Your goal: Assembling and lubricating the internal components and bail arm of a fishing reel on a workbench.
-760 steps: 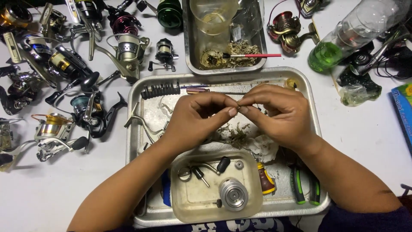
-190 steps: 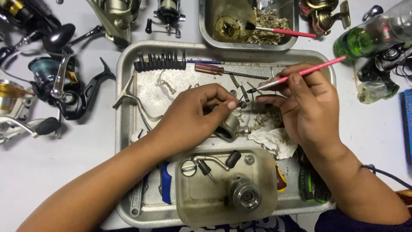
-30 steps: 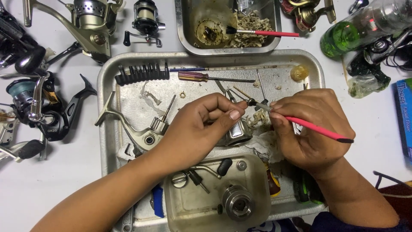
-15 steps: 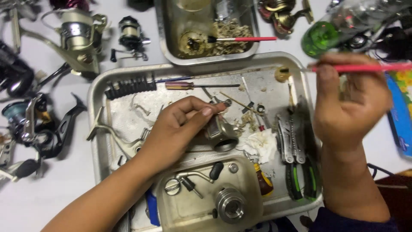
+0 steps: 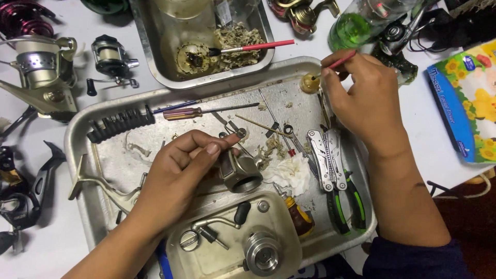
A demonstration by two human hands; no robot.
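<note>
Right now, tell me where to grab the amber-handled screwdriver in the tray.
Grip the screwdriver by its thick amber handle at the left end, coming from above. It lies flat on the tray with bare metal around the handle, while the thin shaft points right toward cluttered small parts.

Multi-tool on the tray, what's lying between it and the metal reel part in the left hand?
In the head view, a crumpled white tissue lies between the multi-tool and reel part held by the left hand.

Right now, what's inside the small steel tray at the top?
The small steel tray holds a round greasy reel part, a heap of dirty wadding, a red-handled brush lying across them and a clear container. What lies beneath the wadding is covered.
</note>
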